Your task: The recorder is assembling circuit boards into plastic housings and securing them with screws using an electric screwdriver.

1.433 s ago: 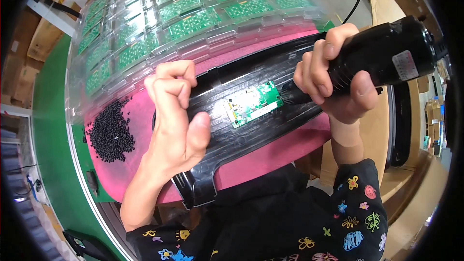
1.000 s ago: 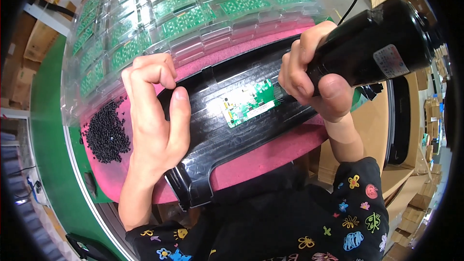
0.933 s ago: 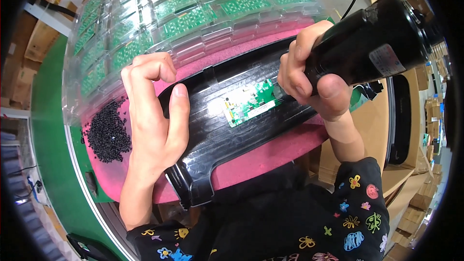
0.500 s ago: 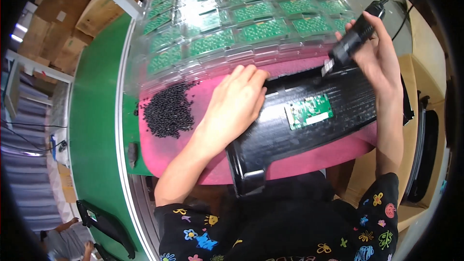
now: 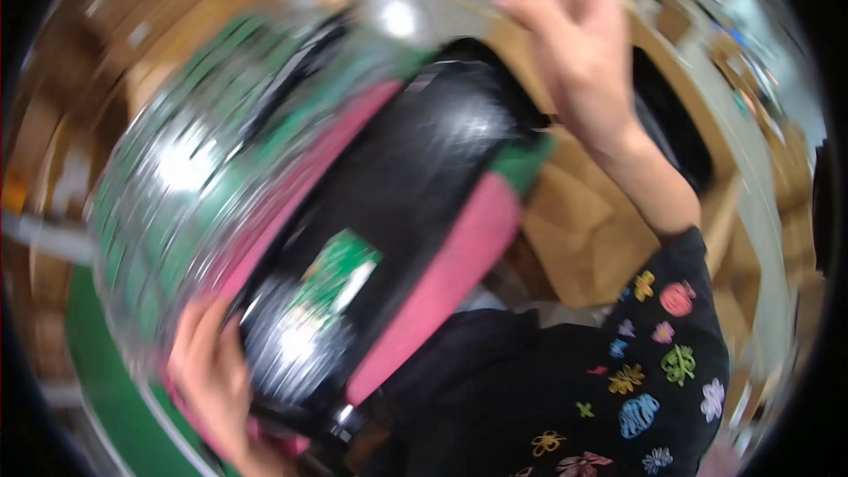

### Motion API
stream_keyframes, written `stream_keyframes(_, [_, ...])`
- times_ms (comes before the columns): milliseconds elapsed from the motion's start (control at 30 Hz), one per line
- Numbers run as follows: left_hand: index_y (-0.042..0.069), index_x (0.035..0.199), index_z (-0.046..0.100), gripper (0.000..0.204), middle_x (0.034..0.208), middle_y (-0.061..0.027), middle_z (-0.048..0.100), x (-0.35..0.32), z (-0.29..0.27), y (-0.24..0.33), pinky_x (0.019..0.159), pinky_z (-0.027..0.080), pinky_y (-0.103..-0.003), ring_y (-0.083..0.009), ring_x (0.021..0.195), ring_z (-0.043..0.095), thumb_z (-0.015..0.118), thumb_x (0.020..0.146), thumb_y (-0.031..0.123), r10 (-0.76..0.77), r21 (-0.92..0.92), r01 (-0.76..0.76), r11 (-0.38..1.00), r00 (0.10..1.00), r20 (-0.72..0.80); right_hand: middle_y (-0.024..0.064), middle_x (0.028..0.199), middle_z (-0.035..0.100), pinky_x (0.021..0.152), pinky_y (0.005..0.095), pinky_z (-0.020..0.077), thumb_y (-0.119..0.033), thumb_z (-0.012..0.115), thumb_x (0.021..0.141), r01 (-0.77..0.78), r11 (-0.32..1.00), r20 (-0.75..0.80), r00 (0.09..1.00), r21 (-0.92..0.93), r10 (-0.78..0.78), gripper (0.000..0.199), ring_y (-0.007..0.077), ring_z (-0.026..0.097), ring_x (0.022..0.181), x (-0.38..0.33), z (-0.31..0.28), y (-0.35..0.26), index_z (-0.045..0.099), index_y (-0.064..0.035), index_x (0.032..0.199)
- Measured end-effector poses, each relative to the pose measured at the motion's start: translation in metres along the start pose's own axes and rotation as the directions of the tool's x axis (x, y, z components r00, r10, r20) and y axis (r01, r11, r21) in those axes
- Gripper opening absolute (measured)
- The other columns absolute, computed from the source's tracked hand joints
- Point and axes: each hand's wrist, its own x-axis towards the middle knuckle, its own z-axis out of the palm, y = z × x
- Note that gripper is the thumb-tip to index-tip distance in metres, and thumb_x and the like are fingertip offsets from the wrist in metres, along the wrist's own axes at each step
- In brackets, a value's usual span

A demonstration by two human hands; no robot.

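A long black plastic housing (image 5: pixel 415 159) lies on the pink mat (image 5: pixel 442 274), with a green circuit board (image 5: pixel 340 269) set in it. My left hand (image 5: pixel 212 371) is at the housing's near left end, its fingers curled against the edge; motion blurs them. My right hand (image 5: pixel 583 53) is raised beyond the housing's right side, thumb apart from the fingers, with nothing visible in it. The fingertips are partly cut off at the top. A blurred dark stick-like tool, seemingly the electric screwdriver (image 5: pixel 296 75), lies across the clear plastic trays (image 5: pixel 177 203).
The stacked trays with green boards cover the area left of the mat. On the right stands an open cardboard box (image 5: pixel 574 221) with another black housing (image 5: pixel 671 124) in it. A strip of green table (image 5: pixel 115 389) shows at the lower left.
The view has swung to the right and blurred. My right hand has let go of the screwdriver and moved toward the box side. My left hand stays by the housing's left end.
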Motion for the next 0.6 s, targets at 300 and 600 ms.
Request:
stream_keyframes(300, [0.001, 0.099, 0.074, 0.020, 0.103, -0.0182, 0.069, -0.026, -0.022, -0.049, 0.079, 0.056, -0.042, -0.0346, 0.088, 0.068, 0.067, 0.093, 0.019, 0.373, 0.165, -0.334, 0.928, 0.836, -0.402, 0.0027, 0.096, 0.050, 0.070, 0.0240, 0.0444, -0.003, 0.064, 0.082, 0.031, 0.697, -0.270, 0.909, -0.716, -0.318, 0.041, 0.0087, 0.046, 0.078, 0.008, -0.247, 0.072, 0.046, -0.0004, 0.119])
stream_keyframes(600, [0.001, 0.099, 0.074, 0.021, 0.103, -0.0180, 0.069, -0.047, -0.061, -0.175, 0.080, 0.055, -0.043, -0.0346, 0.089, 0.068, 0.066, 0.094, 0.020, 0.488, 0.489, -0.256, 0.834, 0.756, -0.437, 0.0322, 0.131, 0.046, 0.106, 0.0500, 0.0395, -0.042, 0.072, 0.077, -0.559, 0.019, -0.528, 0.794, -0.829, 0.300, 0.083, 0.0448, 0.047, 0.124, -0.098, -0.388, 0.207, 0.038, 0.0003, 0.139])
